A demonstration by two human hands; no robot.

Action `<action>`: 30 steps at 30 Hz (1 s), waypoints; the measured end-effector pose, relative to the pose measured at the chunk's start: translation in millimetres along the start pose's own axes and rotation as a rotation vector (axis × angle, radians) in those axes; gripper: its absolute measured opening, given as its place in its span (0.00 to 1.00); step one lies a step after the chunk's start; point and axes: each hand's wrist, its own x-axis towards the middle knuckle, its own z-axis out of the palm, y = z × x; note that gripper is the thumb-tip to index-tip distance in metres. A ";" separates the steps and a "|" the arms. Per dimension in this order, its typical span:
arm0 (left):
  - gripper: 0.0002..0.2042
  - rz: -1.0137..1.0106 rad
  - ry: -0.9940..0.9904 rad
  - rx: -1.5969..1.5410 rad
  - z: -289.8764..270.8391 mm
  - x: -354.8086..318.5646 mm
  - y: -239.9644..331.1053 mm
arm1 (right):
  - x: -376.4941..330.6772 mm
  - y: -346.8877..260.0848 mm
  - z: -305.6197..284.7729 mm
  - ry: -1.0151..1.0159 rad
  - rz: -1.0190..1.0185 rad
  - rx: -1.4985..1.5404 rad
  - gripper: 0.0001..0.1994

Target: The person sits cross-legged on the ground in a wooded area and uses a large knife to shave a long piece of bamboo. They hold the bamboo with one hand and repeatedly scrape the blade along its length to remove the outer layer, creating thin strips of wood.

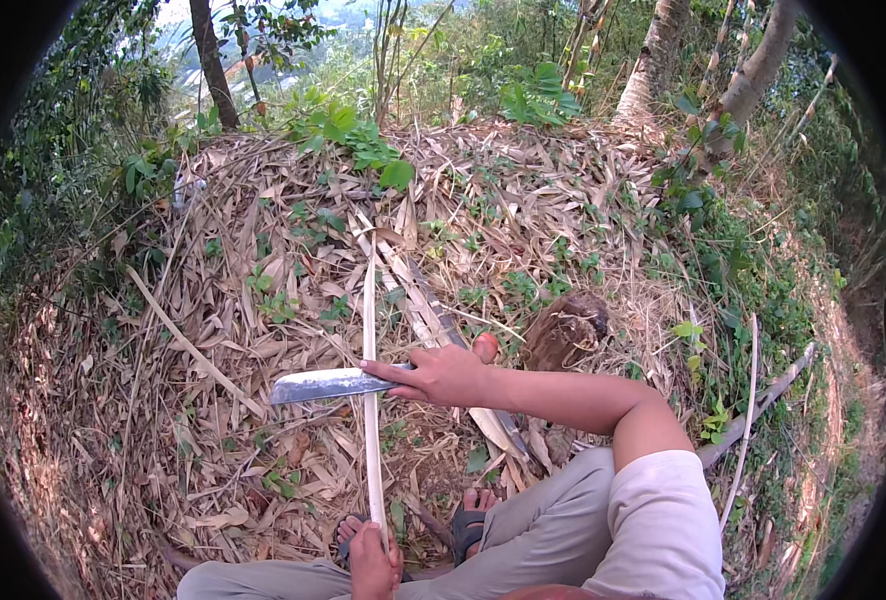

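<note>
A long pale strip of split bamboo [372,455] runs away from me, its far end over the dry leaves. At its near end, low in the view, my left hand [371,563] is closed around it. My right hand [448,377] grips a machete [313,386] with a broad grey blade pointing left. The blade crosses the strip about midway, with a finger stretched along it near the strip. Most of the handle is hidden by my hand; a rounded reddish-brown end [485,346] shows behind it.
Split bamboo lengths [418,312] lie beyond my right hand, beside a short brown log [566,332]. Dry leaves [233,330] cover the ground. A stick [193,340] lies left; a grey branch [763,400] and thin pole [748,425] lie right. Trees [653,62] stand behind.
</note>
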 end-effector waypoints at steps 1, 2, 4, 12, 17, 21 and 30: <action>0.15 0.001 -0.043 -0.013 0.1 -0.1 3.5 | 4.3 1.6 -11.2 -0.043 0.083 0.026 0.29; 0.15 0.002 -0.060 -0.032 -2.1 -0.7 6.8 | 10.2 0.3 -17.3 -0.047 0.113 0.034 0.29; 0.15 -0.001 -0.095 -0.071 -5.9 0.9 15.6 | 19.4 -6.4 -26.6 -0.056 0.174 0.055 0.29; 0.14 0.086 -0.052 -0.064 -9.3 -32.0 101.9 | 57.0 -59.2 -88.8 -0.046 -0.108 0.158 0.27; 0.16 0.028 -0.119 0.139 -13.3 -43.5 88.6 | 52.5 38.5 -79.3 0.166 0.413 0.203 0.26; 0.17 0.065 0.080 0.227 -17.8 -31.1 79.8 | 29.2 -18.8 -81.4 0.049 0.268 0.233 0.27; 0.21 0.144 0.272 0.743 -18.7 -61.8 69.5 | 5.8 2.3 -42.8 0.102 0.266 0.267 0.26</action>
